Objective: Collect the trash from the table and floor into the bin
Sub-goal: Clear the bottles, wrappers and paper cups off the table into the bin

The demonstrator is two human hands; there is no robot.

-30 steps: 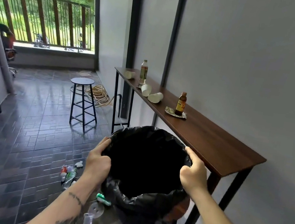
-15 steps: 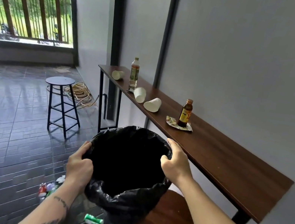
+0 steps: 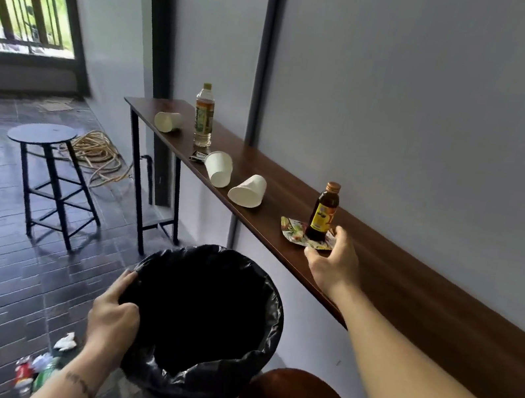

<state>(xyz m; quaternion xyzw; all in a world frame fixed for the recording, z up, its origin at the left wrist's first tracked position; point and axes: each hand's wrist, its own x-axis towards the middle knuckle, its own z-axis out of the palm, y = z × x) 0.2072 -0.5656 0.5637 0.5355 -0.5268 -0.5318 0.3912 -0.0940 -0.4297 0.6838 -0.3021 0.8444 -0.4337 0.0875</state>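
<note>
— Where is the bin [image 3: 209,322]?
— Lined with a black bag, it sits below the table [image 3: 412,293] edge, the left hand [image 3: 112,319] clamped on its near rim.

— And the right hand [image 3: 330,262]?
— On the tabletop, fingers spread wide around a crumpled wrapper [image 3: 296,236] and the base of a small brown bottle [image 3: 323,212], gripping neither.

— Other trash?
— Three tipped paper cups [image 3: 246,191] and a plastic bottle [image 3: 204,116] farther along; scraps [image 3: 42,367] on the tiled floor by the bin.
</note>
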